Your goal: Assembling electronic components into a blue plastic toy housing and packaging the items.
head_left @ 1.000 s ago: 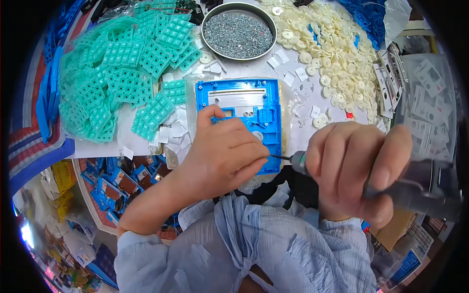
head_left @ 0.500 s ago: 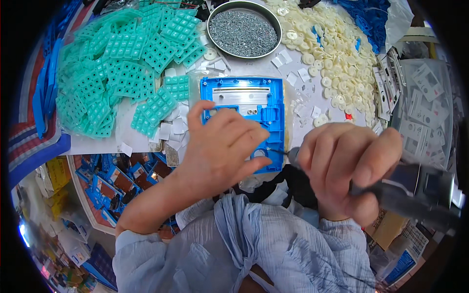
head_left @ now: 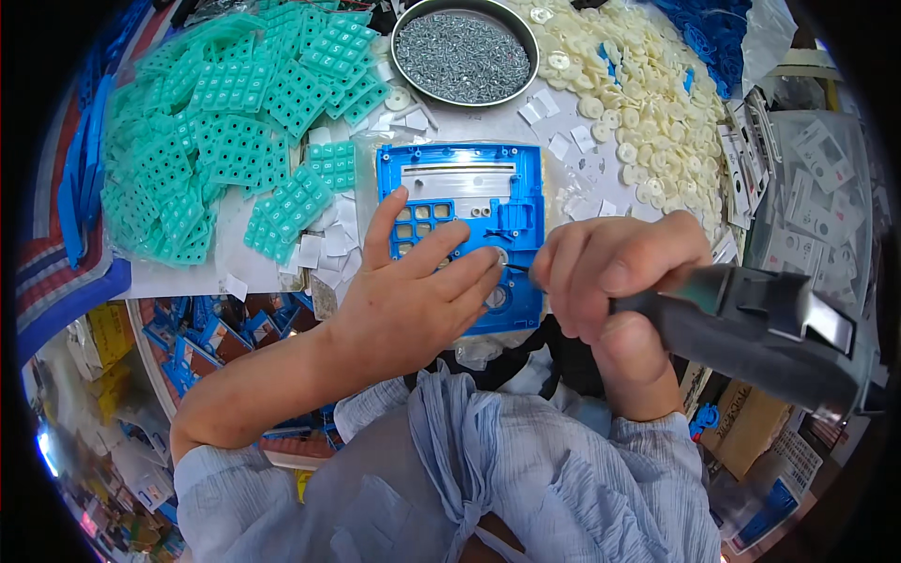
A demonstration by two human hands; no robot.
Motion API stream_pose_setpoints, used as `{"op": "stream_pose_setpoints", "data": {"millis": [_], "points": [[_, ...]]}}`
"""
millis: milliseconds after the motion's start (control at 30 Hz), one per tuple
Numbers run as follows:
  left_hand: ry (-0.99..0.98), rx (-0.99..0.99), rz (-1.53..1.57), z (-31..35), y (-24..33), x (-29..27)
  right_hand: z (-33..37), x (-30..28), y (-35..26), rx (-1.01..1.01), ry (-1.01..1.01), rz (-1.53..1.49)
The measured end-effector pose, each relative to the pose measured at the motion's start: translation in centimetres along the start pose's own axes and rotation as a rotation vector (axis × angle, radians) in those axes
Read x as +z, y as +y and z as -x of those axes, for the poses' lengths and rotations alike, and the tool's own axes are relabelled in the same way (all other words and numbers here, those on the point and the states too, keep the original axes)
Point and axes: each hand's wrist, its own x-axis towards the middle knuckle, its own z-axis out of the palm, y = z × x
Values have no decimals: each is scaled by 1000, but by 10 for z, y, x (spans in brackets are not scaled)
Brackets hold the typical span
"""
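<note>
A blue plastic casing (head_left: 527,239), probably a telephone shell, lies in front of me with a grid of square openings and a silvery strip across its top. My left hand (head_left: 413,281) rests on the casing with its fingers stretched and spread, the fingertips touching the grid and the area near a round hole. In my right hand (head_left: 624,272) I grip a dark electric screwdriver (head_left: 741,319). Its thin shaft points left, and the tip is at the round opening beside my left fingertips. Whether a screw is at the tip is too small to tell.
A round metal pan (head_left: 465,52) of small screws stands behind the casing. Turquoise number keypads (head_left: 235,131) are heaped at left, cream plastic discs (head_left: 648,113) at right. Small white squares (head_left: 328,249) lie scattered near the casing. A tub (head_left: 155,361) of blue assemblies is below left.
My right hand has moved down and left, bringing the screwdriver closer to the casing. My left hand has shifted slightly down, showing more of the grid. The casing has moved slightly left.
</note>
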Motion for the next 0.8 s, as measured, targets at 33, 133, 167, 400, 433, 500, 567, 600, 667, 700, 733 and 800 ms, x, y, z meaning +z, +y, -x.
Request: {"op": "stream_pose_setpoints", "data": {"millis": [33,133,167,400,433,500,567,600,667,700,733,800], "points": [[0,0,-4,1,0,0,1,0,3,-4,-13,12],[4,-4,5,2,0,0,0,1,10,-14,-31,35],[7,-8,20,2,0,1,-1,3,11,-10,-13,81],[25,-16,75,4,-2,2,-12,12,32,-163,-102,428],[17,-8,92,4,-4,1,-14,13,35,-202,-128,441],[1,7,126,3,-5,1,-15,9,35,-226,-163,438],[41,36,109,4,-6,7,-15,4,33,-140,-126,404],[36,32,93,6,-5,11,-12,5,29,-75,-68,348],[58,53,77,2,-8,7,-13,-3,15,-74,1,223],[71,50,129,4,-14,0,-16,-11,3,-124,9,202],[87,55,182,6,-22,-8,-18,-19,-12,-177,17,188],[179,3,215,4,-52,-28,-22,-33,-44,-240,81,287]]}}
